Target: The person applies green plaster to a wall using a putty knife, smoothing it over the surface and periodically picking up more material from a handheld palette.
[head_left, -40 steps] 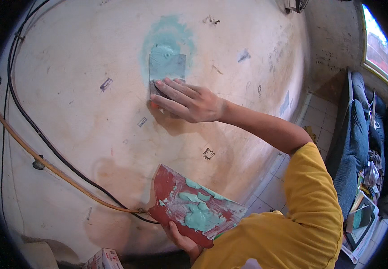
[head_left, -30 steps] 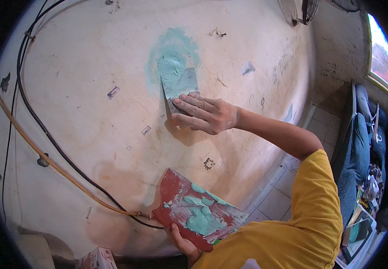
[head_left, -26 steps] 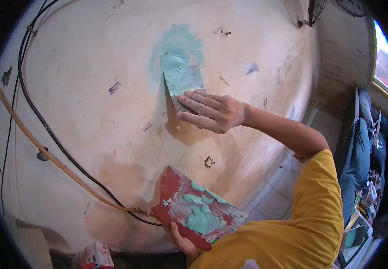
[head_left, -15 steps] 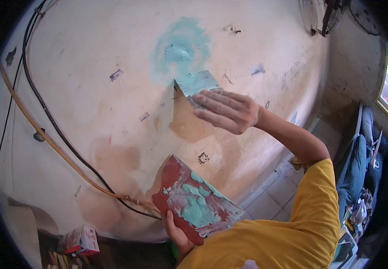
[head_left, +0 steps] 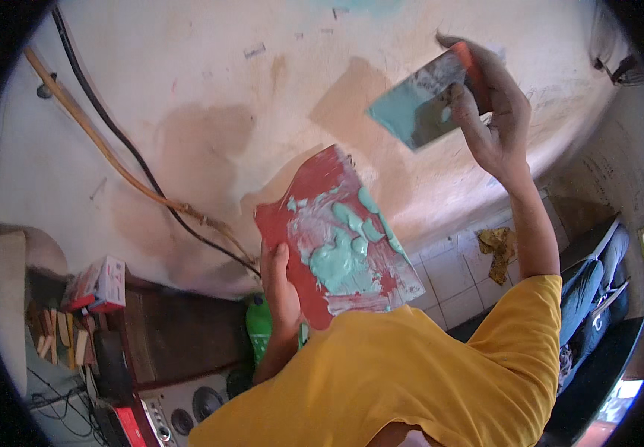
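My left hand (head_left: 282, 287) grips the lower left edge of a dark red board (head_left: 311, 186), thumb on top. Thick turquoise putty (head_left: 340, 261) lies in lumps and smears on the board. Up and to the right, my right hand (head_left: 497, 112) pinches a flat, wide putty knife (head_left: 419, 100) by its orange-red back edge, the thumb on its near face. Turquoise putty coats the blade's outer part. The blade is off the wall and apart from the board. A turquoise patch (head_left: 359, 6) on the wall shows only at the top edge.
The pale, stained wall (head_left: 210, 67) fills the far side. A black cable (head_left: 106, 127) and a tan pipe (head_left: 91, 134) cross it at left. Below left are a red-white box (head_left: 98, 283), a speaker (head_left: 206, 402) and a green bottle (head_left: 258, 328). A yellowish cloth (head_left: 497, 249) lies on floor tiles.
My right hand has drawn the putty knife off the wall, rightward, and turned it. The view has tipped down, so the wall patch slid up and the board appears higher.
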Action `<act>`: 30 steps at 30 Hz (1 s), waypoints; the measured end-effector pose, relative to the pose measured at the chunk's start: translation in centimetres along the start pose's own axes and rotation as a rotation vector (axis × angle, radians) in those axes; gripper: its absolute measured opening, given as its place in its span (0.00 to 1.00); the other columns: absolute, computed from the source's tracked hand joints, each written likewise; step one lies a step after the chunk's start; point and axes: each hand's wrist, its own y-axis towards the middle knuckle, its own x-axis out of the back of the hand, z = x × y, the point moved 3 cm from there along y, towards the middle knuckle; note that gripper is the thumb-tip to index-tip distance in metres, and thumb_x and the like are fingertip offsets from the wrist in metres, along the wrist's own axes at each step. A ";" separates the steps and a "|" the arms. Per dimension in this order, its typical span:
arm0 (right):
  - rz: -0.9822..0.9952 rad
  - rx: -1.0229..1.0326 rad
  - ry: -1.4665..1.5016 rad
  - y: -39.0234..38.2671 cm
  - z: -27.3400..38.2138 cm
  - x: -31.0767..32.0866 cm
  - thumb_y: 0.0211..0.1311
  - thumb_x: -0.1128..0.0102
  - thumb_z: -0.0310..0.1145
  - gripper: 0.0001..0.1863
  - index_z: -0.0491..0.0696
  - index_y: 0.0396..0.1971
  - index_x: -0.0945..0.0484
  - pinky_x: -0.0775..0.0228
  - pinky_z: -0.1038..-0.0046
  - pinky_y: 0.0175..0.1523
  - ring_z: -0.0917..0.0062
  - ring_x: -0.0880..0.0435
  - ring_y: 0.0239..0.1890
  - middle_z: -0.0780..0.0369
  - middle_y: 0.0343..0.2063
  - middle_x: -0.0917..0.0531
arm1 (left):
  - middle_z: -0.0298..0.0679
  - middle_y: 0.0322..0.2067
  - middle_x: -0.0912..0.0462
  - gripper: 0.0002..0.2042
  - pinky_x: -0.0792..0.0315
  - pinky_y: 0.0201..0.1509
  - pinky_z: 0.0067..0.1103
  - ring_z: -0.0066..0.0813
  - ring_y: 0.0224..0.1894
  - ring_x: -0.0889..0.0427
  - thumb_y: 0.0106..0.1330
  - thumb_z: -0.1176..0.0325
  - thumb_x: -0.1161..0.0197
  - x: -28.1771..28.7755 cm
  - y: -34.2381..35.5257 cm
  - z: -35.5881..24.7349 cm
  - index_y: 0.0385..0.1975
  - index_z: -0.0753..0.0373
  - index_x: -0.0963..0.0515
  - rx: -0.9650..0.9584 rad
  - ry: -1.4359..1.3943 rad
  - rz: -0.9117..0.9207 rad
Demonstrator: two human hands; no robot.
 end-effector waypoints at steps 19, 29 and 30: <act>0.750 -0.514 0.066 -10.9 -10.4 0.2 0.57 0.40 0.28 0.17 0.43 0.47 0.25 0.28 0.78 0.41 0.80 0.22 0.33 0.61 0.32 0.18 | 0.38 0.43 0.22 0.18 0.32 0.50 0.21 0.25 0.44 0.24 0.62 0.65 0.48 -3.7 1.6 3.0 0.50 0.66 0.30 0.587 0.221 0.489; 0.736 -0.712 0.266 -15.4 -10.4 0.0 0.56 0.41 0.28 0.16 0.42 0.45 0.24 0.29 0.75 0.42 0.80 0.21 0.35 0.60 0.33 0.17 | 0.39 0.45 0.23 0.18 0.30 0.50 0.22 0.26 0.44 0.23 0.63 0.69 0.50 -2.3 1.7 7.3 0.52 0.67 0.32 0.750 0.053 0.507; 0.731 -0.726 0.295 -16.0 -10.6 0.1 0.56 0.41 0.28 0.15 0.42 0.45 0.24 0.29 0.76 0.43 0.81 0.21 0.36 0.60 0.34 0.17 | 0.40 0.45 0.23 0.18 0.30 0.49 0.22 0.26 0.44 0.23 0.63 0.69 0.50 -2.4 1.6 7.6 0.52 0.67 0.32 0.753 0.054 0.503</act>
